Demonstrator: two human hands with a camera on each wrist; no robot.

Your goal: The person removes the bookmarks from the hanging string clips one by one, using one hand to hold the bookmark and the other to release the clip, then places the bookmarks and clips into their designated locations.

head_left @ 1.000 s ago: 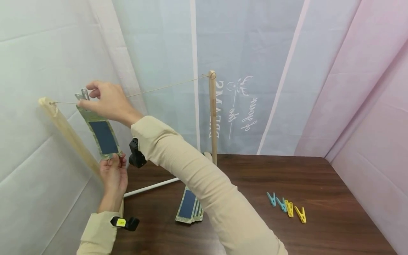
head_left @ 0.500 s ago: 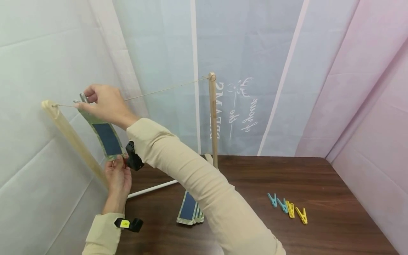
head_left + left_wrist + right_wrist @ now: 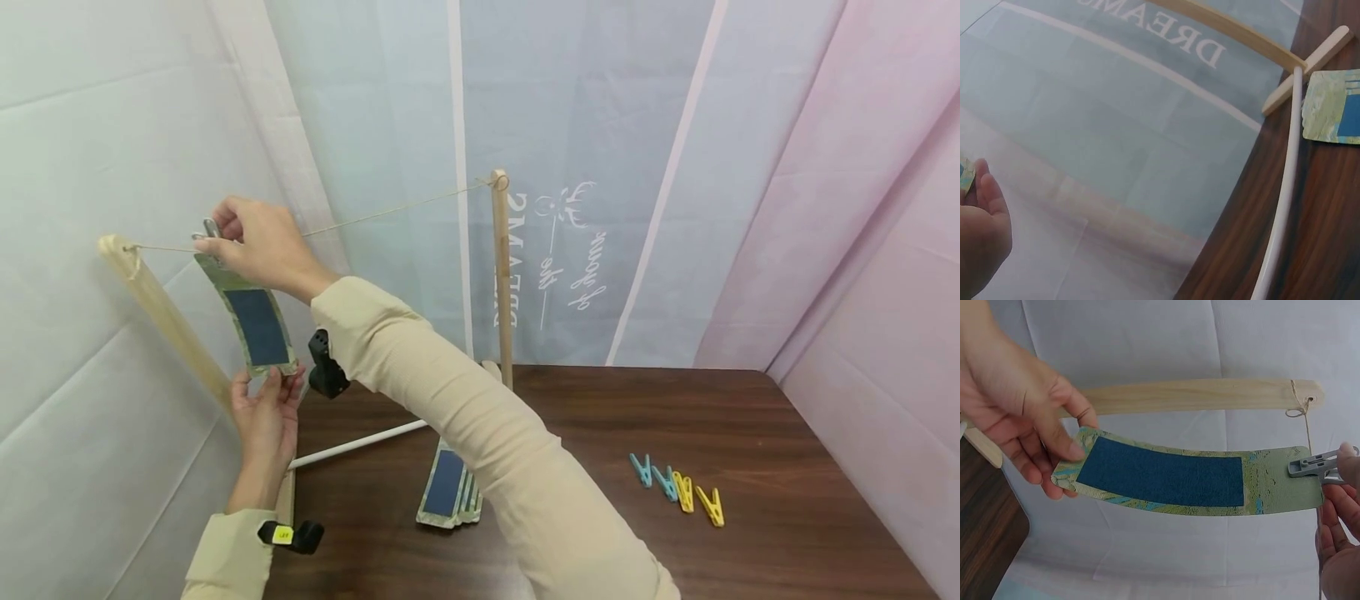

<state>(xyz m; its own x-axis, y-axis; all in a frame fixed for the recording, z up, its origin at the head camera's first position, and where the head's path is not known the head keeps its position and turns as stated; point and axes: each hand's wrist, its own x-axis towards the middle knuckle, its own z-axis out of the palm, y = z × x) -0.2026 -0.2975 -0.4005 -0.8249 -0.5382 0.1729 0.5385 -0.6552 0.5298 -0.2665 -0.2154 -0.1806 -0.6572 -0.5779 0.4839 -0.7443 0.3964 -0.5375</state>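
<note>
My right hand [image 3: 262, 246] pinches a grey clothespin [image 3: 1313, 465], whose jaws bite the upper end of a long green patterned card [image 3: 257, 325] with a dark blue panel. This end lies right at the thin string [image 3: 397, 208]. Below, my left hand [image 3: 266, 417] pinches the card's lower end between thumb and fingers. The card bows slightly between the two hands. Only part of the left hand [image 3: 982, 231] and a corner of the card show in the left wrist view.
Wooden posts [image 3: 161, 308] [image 3: 502, 283] bear the string, and a white rod [image 3: 360, 443] runs low between them. A stack of similar cards [image 3: 442, 487] lies on the dark table [image 3: 600, 558], partly behind the right sleeve. Blue clothespins [image 3: 641, 471] and yellow clothespins [image 3: 710, 506] lie to the right.
The card's upper end and the right hand on the clothespin have shifted slightly right along the string. The left hand swung a little right, then back left, with the card's lower end.
</note>
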